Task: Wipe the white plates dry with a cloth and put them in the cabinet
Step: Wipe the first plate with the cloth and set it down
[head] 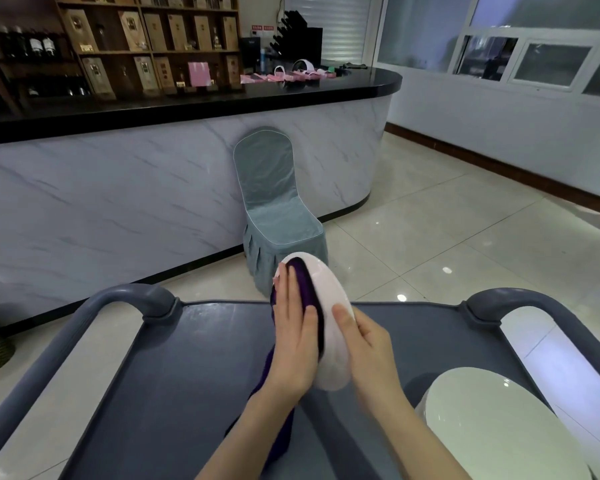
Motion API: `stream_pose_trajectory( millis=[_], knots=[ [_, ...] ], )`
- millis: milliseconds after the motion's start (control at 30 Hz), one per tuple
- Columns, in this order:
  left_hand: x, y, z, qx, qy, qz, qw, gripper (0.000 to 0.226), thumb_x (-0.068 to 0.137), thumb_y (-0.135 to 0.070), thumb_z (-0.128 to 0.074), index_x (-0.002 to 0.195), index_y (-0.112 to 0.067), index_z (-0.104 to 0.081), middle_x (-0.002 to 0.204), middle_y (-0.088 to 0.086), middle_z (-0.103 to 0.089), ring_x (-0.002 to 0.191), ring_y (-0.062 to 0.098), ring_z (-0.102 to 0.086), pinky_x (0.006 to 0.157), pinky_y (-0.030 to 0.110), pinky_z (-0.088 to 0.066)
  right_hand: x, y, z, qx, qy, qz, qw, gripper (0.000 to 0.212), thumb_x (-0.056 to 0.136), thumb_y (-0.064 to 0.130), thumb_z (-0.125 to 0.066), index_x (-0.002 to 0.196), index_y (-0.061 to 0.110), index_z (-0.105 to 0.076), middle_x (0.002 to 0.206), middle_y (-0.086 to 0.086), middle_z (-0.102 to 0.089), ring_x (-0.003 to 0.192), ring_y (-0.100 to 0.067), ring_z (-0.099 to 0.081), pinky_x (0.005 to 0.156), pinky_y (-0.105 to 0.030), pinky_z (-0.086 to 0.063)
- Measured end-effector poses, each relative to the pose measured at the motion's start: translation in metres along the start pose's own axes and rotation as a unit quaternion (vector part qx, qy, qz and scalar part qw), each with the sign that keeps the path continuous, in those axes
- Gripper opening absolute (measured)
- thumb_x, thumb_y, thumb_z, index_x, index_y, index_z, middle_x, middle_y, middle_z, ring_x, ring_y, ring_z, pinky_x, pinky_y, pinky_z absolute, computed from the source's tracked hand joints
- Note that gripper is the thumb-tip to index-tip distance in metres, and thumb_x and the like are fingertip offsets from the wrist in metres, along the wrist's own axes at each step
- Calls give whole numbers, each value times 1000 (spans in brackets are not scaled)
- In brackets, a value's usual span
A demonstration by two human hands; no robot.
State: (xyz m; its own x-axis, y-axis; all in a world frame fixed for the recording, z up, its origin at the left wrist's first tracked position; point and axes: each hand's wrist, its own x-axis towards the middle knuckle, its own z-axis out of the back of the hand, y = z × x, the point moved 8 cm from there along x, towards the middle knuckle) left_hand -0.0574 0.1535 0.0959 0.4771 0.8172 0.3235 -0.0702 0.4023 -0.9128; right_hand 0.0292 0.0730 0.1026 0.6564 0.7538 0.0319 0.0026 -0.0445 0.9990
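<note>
Now grips the plate [328, 292] edge-on, pointing away, in the right hand [371, 348] — presses the cloth [307, 284] to its face with flat left hand [295, 336].

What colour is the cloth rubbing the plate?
The cloth is dark purple; the head view shows it best.

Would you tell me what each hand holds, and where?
The right hand grips the round white plate by its rim; the left hand presses the purple cloth against it.

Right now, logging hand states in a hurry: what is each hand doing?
Left hand: open, flat fingers pressing the purple cloth on the white plate.
Right hand: gripping that plate's edge.
</note>
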Motion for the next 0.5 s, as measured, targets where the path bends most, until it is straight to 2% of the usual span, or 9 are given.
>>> stream_pose_trajectory(
  millis=[67,133,200,300,400,500],
  knots=[
    [-11,-11,-19,107,55,-61,991,61,96,-35,-19,151,-35,9,160,-19,17,147,0,15,121,36,4,5,-1,1,70,0,-40,997,24,98,33,-55,90,31,-78,92,6,-78,86,-4,-72,70,-17,-54],
    [-16,-15,-34,195,95,-111,970,62,95,-33,-17,150,-36,11,160,-20,19,147,4,18,120,40,7,8,-1,3,115,-4,-58,992,25,99,35,-53,105,28,-76,103,3,-77,99,-9,-71,81,-24,-54],
    [-8,-16,-36,211,110,-130,962,59,97,-31,-17,152,-36,4,160,-23,13,147,4,17,120,40,8,7,-4,7,136,-17,-68,988,25,100,34,-52,111,26,-74,107,3,-76,103,-10,-70,83,-24,-53],
    [16,-6,-22,162,97,-82,979,54,101,-28,-21,153,-36,-11,160,-25,-2,146,-3,10,121,40,7,-2,-15,11,106,-30,-90,990,25,97,34,-56,92,25,-79,94,-3,-77,88,-14,-73,70,-22,-57],
    [27,12,-11,104,84,2,991,47,106,-25,-23,152,-35,-18,158,-25,-11,145,-7,4,123,44,-4,-8,-23,18,66,-57,-95,992,31,95,35,-59,79,11,-72,78,-8,-73,67,-13,-64,59,-21,-53],
    [9,8,-17,144,103,-40,983,53,101,-32,-18,153,-35,-11,160,-24,-3,146,-4,9,123,45,-4,-4,-19,23,68,-67,-88,992,32,96,33,-59,81,8,-72,77,-10,-72,66,-13,-65,59,-22,-53]
  ],
)
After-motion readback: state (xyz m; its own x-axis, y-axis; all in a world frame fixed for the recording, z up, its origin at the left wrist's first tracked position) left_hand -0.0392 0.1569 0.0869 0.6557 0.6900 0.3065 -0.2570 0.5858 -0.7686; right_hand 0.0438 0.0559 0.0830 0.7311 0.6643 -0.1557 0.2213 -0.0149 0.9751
